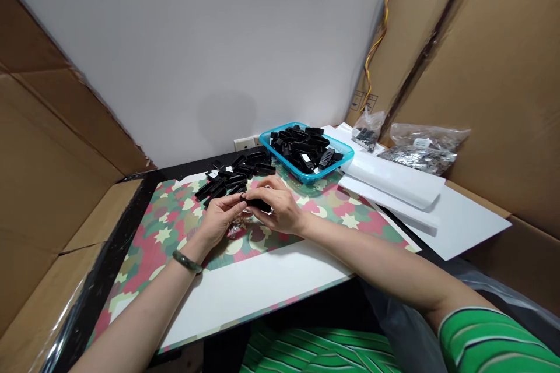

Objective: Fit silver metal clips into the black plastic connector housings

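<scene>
Over the camouflage-patterned mat (166, 221) my two hands meet. My right hand (280, 207) grips a small black plastic part (258, 204) with its fingers closed round it. My left hand (221, 218), a green bangle on its wrist, pinches the left end of the same part. Under the hands lies a small heap of shiny metal bits (238, 225). Just behind the hands sits a pile of black plastic parts (234, 178). A blue basket (336, 164) full of more black parts stands to the back right.
White sheets (394, 183) lie to the right, with two clear bags of small parts (417, 148) behind them. Cardboard walls (52, 145) close in both sides. A white board (262, 285) covers the mat's near edge. A wall socket (244, 143) is at the back.
</scene>
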Tool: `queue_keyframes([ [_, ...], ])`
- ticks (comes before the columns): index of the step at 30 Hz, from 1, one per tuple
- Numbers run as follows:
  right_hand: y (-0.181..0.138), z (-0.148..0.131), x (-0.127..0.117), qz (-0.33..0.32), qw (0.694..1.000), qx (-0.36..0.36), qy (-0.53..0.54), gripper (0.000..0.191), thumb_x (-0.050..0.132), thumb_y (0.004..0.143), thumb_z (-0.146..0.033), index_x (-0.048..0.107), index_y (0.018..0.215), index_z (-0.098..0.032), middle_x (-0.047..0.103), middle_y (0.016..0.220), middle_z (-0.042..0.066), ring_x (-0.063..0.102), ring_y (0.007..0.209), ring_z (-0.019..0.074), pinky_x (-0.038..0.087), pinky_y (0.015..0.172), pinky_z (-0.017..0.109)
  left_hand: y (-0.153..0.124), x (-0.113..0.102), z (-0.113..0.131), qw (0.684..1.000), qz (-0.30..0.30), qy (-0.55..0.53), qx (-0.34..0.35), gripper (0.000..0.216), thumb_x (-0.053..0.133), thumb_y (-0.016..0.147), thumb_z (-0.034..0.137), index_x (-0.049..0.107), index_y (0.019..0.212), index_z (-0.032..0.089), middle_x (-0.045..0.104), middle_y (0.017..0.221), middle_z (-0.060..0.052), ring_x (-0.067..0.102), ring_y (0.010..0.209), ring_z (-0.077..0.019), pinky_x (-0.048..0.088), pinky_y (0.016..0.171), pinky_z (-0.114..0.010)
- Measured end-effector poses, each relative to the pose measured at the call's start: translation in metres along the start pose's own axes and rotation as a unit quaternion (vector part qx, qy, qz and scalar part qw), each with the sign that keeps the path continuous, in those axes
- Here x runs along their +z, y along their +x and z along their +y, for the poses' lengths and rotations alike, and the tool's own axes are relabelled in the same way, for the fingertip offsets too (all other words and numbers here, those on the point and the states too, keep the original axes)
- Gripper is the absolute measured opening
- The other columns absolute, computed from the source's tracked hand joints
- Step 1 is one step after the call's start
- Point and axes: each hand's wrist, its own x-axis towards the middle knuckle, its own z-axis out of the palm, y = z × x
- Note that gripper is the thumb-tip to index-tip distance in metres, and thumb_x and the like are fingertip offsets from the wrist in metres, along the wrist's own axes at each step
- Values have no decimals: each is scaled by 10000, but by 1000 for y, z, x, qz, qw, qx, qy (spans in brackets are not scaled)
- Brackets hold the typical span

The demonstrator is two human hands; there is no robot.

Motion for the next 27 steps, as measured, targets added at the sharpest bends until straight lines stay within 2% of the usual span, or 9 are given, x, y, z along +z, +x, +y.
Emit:
queue_keyframes([
  [8,0,-2,0,-1,1000,-10,-4,181,577,942,-280,618,1089,-183,692,906,81,571,932,234,463,834,395,-1,-5,3,997,-2,69,45,346,848,668,377,800,958,194,780,976,-88,710,808,-218,572,756,-327],
  [13,-1,-3,0,-26,999,-5,-23,200,534,961,-264,614,1128,-188,685,885,77,572,962,241,435,863,408,-1,-6,7,993,28,94,59,340,866,625,375,806,897,181,784,924,-84,708,777,-224,576,748,-342],
  [17,-1,-2,1,-17,999,-14,-32,182,527,962,-242,622,1105,-180,688,883,78,581,941,237,425,856,410,0,-10,5,992,18,102,72,295,845,666,361,808,913,204,782,957,-78,705,808,-213,572,769,-326],
  [24,-1,-1,2,-36,999,6,-22,194,553,946,-227,624,1121,-185,682,907,81,575,964,236,436,867,404,-1,-10,6,989,27,122,74,298,844,665,362,806,902,185,779,888,-75,692,777,-216,563,724,-321],
  [27,-2,1,3,-20,1000,9,-3,210,594,922,-241,625,1123,-187,680,906,82,580,935,231,465,835,394,0,-8,7,990,32,120,70,342,850,653,377,801,930,183,777,882,-76,687,754,-212,554,691,-310],
])
